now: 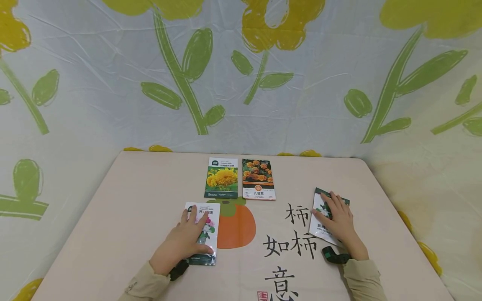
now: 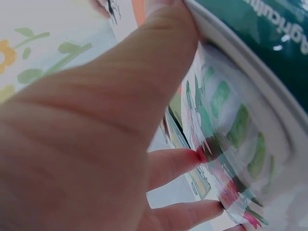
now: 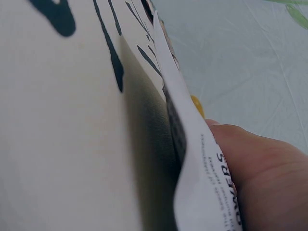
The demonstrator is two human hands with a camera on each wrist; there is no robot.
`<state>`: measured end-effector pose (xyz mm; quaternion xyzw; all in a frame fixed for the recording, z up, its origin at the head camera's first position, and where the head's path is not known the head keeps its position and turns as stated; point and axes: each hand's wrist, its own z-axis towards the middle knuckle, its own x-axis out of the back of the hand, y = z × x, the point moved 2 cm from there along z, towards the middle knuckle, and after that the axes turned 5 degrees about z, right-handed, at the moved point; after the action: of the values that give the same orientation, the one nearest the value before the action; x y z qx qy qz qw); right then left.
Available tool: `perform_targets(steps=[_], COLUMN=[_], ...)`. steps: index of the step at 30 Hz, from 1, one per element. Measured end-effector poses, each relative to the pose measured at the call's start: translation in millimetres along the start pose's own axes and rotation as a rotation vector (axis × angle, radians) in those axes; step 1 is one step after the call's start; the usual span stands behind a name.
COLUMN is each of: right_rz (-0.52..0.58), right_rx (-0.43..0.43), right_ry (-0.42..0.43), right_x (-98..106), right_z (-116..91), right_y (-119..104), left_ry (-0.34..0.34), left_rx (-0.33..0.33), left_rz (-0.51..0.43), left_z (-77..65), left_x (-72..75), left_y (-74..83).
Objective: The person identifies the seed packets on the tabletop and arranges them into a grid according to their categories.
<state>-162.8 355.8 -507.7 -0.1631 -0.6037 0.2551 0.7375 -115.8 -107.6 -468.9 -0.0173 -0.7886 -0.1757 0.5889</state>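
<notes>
My left hand lies spread over a white seed packet with pink flowers. Its fingertips touch the printed front in the left wrist view, and the thumb reaches along the green strip. On the right side, my right hand holds a white-and-green seed packet, its thumb at the left edge and its fingers across the top. That packet sits tilted, and the right wrist view shows its near edge raised over a shadow on the table. My palm hides much of its picture.
Two more seed packets lie side by side at the back, one with a yellow flower and one with orange flowers. The pale tablecloth has a printed persimmon and black characters. A flower-patterned curtain stands behind the table.
</notes>
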Motion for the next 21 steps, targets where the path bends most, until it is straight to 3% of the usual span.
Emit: perform_targets(steps=[21], right_rz=[0.007], right_rx=[-0.003], right_ry=[-0.014], right_x=[-1], right_z=[-1], right_y=[1], left_ry=[0.001], left_rx=[-0.014], left_rz=[0.067], left_z=[6.7], left_x=[-0.4], left_y=[19.3])
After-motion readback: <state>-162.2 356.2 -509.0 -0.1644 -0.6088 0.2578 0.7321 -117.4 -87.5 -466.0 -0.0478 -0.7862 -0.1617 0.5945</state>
